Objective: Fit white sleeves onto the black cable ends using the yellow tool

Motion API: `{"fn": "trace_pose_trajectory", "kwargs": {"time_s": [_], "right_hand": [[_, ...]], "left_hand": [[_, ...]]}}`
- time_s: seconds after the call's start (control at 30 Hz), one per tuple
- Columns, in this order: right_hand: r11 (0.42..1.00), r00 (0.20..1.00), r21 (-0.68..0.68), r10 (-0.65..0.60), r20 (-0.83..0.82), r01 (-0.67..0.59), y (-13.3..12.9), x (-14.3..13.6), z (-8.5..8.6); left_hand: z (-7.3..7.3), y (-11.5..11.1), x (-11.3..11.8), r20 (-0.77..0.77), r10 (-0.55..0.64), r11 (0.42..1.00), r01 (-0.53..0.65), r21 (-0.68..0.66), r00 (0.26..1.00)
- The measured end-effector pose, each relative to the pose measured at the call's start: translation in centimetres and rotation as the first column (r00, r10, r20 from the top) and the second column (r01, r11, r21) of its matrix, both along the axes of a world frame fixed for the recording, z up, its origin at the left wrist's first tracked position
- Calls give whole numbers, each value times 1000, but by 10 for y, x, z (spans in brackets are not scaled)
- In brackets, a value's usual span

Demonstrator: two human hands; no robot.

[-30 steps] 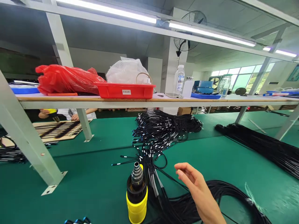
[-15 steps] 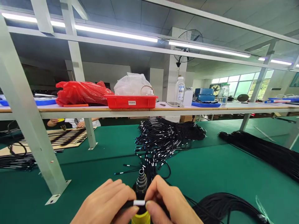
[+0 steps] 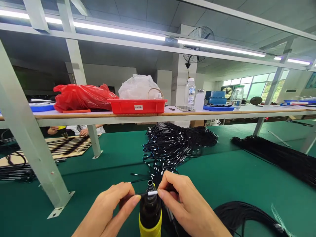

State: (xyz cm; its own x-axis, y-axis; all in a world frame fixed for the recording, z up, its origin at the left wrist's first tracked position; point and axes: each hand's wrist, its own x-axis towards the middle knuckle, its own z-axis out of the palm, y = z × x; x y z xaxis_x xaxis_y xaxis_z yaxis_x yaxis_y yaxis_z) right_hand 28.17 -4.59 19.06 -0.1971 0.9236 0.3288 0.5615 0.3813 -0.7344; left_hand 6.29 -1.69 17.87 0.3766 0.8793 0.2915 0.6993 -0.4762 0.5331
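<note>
My left hand point(image 3: 115, 204) pinches a thin black cable between thumb and forefinger. A white sleeve point(image 3: 152, 193) sits on this cable, and my right hand point(image 3: 184, 199) pinches it at the sleeve's right end. Between my hands the cable is stretched level, crossing just in front of the metal nozzle of a hot air gun point(image 3: 150, 227). That gun stands upright, with a black upper body and a yellow lower part. Whether the sleeve touches the nozzle I cannot tell. Behind it lies a large heap of black cables point(image 3: 170, 141) with white sleeves on their ends.
A bundle of black cables point(image 3: 237, 210) curves at the lower right, another bundle point(image 3: 274, 158) lies further back. A metal post point(image 3: 32, 141) stands left. The raised shelf point(image 3: 138, 119) carries a red tray point(image 3: 138, 107), a red bag and bottles. Beyond it, a person's hands point(image 3: 84, 132) show.
Both hands have risen with the cable, from in front of the gun's body to its nozzle tip. My left hand has shifted left, widening the gap between my hands.
</note>
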Motion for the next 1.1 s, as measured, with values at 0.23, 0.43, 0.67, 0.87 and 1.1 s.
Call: {"fn": "trace_pose_trajectory", "kwargs": {"time_s": [0.23,0.43,0.67,0.87,1.1], "right_hand": [[1000,999,-25,-11,-45,10,11,0,1],[1000,1000,-7,-6,-30,5,19,1,2],[1000,1000,0,10,-11,-10,22,0,3],[999,998,33,-45,38,44,26,-2,2],[997,997,60,-56,46,53,30,-4,-1]], "left_hand": [[2,12,11,68,38,989,-28,-148,997],[5,16,14,149,29,984,-2,-180,988],[-1,22,17,218,39,985,-1,-174,975],[0,25,19,195,61,987,-30,-161,979],[2,26,20,163,75,984,-47,-169,984]]}}
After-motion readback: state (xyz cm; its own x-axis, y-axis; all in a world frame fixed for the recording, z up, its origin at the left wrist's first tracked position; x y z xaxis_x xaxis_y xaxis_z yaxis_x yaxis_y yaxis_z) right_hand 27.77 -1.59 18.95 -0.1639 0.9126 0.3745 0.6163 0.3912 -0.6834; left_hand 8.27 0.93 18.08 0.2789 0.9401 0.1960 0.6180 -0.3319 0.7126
